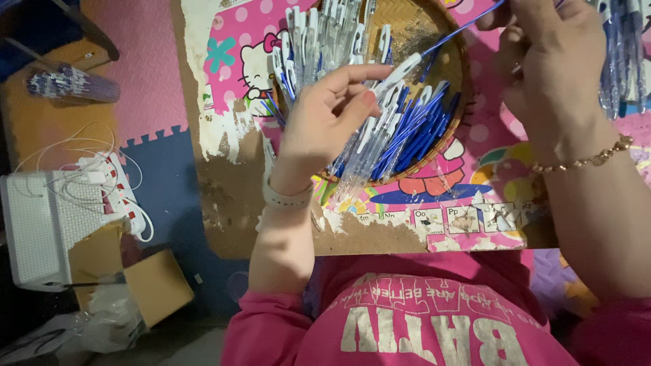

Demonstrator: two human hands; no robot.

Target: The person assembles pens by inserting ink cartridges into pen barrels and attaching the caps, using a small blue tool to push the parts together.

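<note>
L hand pinches clear pen barrel over woven basket (full of blue refills). R hand grips thin blue refill, fingers closed.

Warm indoor light, bright in the middle and dim at the left edge.
Light falls from above onto the pink table; the lower left corner sinks into shadow. The right hand at upper right is softly blurred, and the clear pens glint faintly.
</note>
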